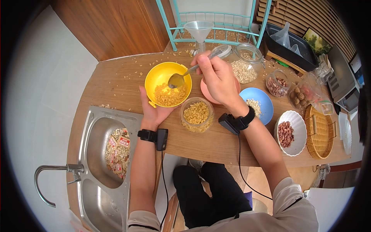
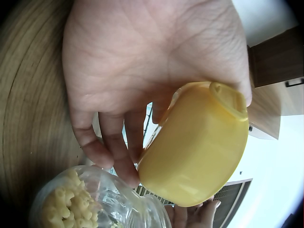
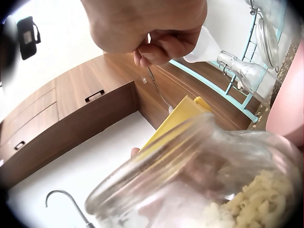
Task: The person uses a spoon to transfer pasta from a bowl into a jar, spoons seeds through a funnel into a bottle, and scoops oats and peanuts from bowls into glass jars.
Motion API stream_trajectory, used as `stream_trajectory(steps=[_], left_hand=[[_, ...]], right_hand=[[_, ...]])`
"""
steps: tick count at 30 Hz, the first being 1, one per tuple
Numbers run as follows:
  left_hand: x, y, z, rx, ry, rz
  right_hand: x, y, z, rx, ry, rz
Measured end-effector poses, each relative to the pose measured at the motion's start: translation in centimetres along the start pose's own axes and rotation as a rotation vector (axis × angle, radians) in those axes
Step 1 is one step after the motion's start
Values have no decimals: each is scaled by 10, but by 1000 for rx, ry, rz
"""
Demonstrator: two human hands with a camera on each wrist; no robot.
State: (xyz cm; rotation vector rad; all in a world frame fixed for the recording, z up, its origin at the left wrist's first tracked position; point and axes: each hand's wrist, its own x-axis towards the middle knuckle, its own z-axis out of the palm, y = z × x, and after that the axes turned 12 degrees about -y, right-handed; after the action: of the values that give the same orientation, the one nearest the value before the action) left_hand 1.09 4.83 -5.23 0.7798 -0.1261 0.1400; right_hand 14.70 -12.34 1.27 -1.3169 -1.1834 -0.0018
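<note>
My left hand (image 1: pixel 156 115) holds a yellow bowl (image 1: pixel 154 76) from its near side, thumb by the left rim. The bowl is tilted, and macaroni (image 1: pixel 167 97) lies gathered in its lower part. My right hand (image 1: pixel 220 79) grips a metal spoon (image 1: pixel 176 81) by the handle, its head over the inside of the bowl. Close to the bowl's lower right stands a glass jar (image 1: pixel 212 112) with more macaroni. In the left wrist view, the bowl's outside (image 2: pixel 194 152) shows against the palm, some fingers reaching past it.
Right of the jar are a pink plate (image 1: pixel 205 89), a blue plate (image 1: pixel 266 101), an oat jar (image 1: pixel 244 69), a white bowl (image 1: pixel 297 141) of peanuts and a wicker basket (image 1: pixel 320 131). Behind stands a teal rack (image 1: pixel 220 38) with a funnel (image 1: pixel 199 30). A sink (image 1: pixel 96 154) lies left.
</note>
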Motion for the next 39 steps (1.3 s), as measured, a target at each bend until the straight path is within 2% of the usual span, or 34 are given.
stream_trajectory(steps=[5, 7, 17, 19, 28, 39], left_hand=[[0, 0, -3, -31, -2, -3], [0, 0, -6, -11, -16, -3], [1, 0, -6, -18, -9, -5], [0, 0, -6, -22, -21, -5], [1, -1, -5, -15, -41, 10], [1, 0, -7, -37, -36, 0]], right_hand=[[1, 8, 0, -112, -28, -80], [-2, -2, -3, 37, -91, 217], [-2, 10, 2, 263, -126, 401], [-1, 7, 1, 319, -66, 484], [3, 7, -8, 438, 74, 550], [5, 5, -10, 458, 138, 559]])
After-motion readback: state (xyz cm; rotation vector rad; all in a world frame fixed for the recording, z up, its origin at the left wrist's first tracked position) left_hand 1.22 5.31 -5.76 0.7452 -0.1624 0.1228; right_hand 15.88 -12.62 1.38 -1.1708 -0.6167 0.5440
